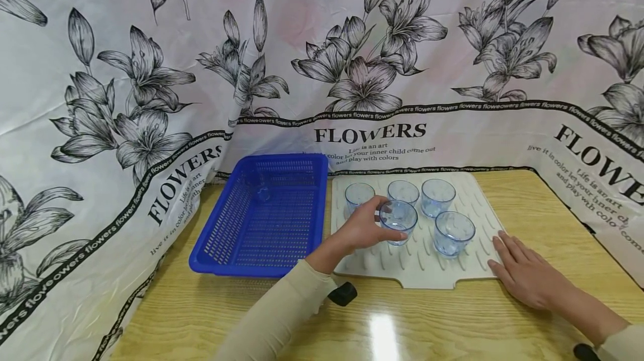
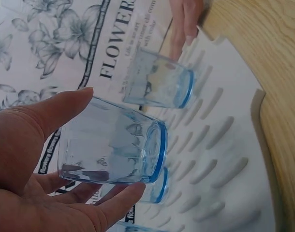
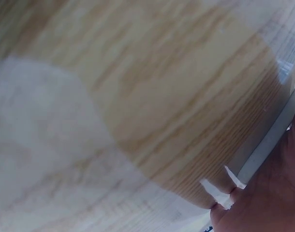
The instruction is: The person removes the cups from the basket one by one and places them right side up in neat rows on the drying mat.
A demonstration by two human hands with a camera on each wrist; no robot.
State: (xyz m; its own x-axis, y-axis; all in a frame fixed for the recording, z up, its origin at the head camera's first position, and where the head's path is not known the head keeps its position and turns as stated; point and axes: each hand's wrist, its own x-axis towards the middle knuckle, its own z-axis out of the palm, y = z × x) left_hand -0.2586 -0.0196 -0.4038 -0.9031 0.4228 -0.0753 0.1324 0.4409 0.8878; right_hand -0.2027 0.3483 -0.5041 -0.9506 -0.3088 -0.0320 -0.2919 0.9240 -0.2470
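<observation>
My left hand (image 1: 363, 228) holds a clear bluish drinking glass (image 1: 398, 217), thumb on the near side and fingers on the far side. In the left wrist view the same glass (image 2: 109, 140) is gripped around its wall, its base close over the white ridged drying mat (image 2: 220, 164). Other glasses stand upright on that mat: one (image 1: 453, 233) to the right, one (image 1: 437, 198) behind it, and two more at the back. My right hand (image 1: 525, 271) lies flat with extended fingers, fingertips at the mat's right edge. The right wrist view catches part of that hand (image 3: 268, 203).
A blue plastic basket (image 1: 208, 263) stands left of the mat, with a clear glass (image 1: 263, 190) in its far left corner. Behind everything hangs a white flower-printed cloth (image 1: 282, 143). The wooden table (image 1: 427, 322) extends in front of the mat.
</observation>
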